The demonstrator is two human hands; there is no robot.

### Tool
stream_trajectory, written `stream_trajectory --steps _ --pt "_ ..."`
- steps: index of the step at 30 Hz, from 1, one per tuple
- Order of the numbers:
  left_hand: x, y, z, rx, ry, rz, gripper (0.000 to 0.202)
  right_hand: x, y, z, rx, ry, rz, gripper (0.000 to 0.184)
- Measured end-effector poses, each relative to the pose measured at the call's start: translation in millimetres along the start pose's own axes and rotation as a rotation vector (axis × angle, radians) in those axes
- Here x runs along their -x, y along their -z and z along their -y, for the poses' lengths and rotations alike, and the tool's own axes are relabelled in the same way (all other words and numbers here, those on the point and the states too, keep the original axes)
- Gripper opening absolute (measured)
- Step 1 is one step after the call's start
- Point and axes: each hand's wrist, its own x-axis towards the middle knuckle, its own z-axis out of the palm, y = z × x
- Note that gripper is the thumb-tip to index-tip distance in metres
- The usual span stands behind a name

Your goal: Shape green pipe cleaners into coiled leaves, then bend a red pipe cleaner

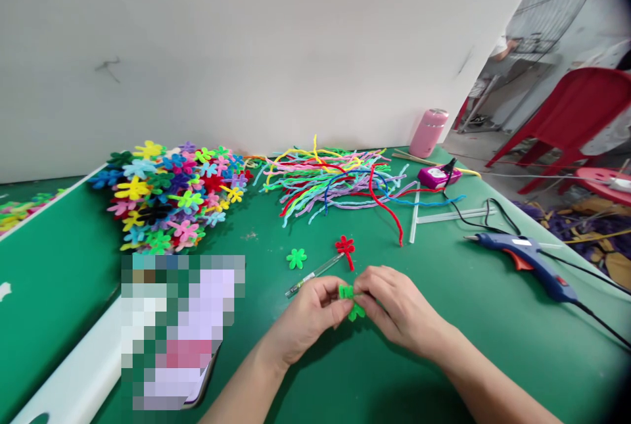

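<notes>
Between my two hands is a bright green pipe cleaner flower, its petals partly covered by my fingers. My left hand pinches it from the left, thumb against the fingertips. From the other side my right hand grips it with thumb and forefinger. Just beyond lie a clear pen, a finished green flower and a red flower with a short stem. How the held flower's strands join is hidden by my fingers.
Left stands a heap of colourful pipe cleaner flowers; behind are loose pipe cleaners. Rightward are a blue glue gun, clear glue sticks, a purple device and a pink bottle. A phone lies left, partly blurred.
</notes>
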Motion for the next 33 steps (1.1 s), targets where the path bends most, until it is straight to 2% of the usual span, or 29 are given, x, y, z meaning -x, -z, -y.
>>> stream_trajectory --steps 4,7,14,18,21,24,27,30,33 --pt "0.9 -3.0 -6.9 -0.159 -0.039 -0.036 0.016 2.0 -2.5 -0.7 0.028 0.001 -0.004 0.015" --pt "1.7 -5.0 -10.5 -0.407 -0.135 -0.059 0.014 2.5 -4.2 -0.9 -0.003 -0.036 0.007 0.014" --pt "2.8 -7.6 -2.1 -1.138 -0.531 -0.237 0.010 0.5 -6.5 0.6 -0.161 -0.229 0.012 0.013" --pt "4.0 -9.0 1.6 -1.481 -0.691 -0.213 0.017 -0.7 -9.0 -1.5 -0.318 -0.388 0.028 0.015" --pt "4.5 -10.4 3.6 -1.610 -0.768 -0.215 0.019 -2.0 -11.0 -5.5 -0.501 -0.496 0.063 0.017" --pt "3.2 -11.4 6.4 -1.534 -0.749 -0.203 0.018 -3.0 -13.1 -7.5 -0.588 -0.539 0.079 0.018" --pt "0.5 -11.4 6.6 -1.251 -0.586 -0.222 0.014 -3.4 -13.8 -5.0 -0.552 -0.522 0.028 0.016" --pt "-1.3 -9.7 3.1 -0.748 -0.303 -0.225 0.013 -3.1 -10.9 -1.7 -0.527 -0.450 -0.045 0.010" --pt "-1.6 -6.7 0.3 -0.184 -0.062 -0.140 0.015 -1.6 -5.2 -2.2 -0.527 -0.345 -0.068 0.008"
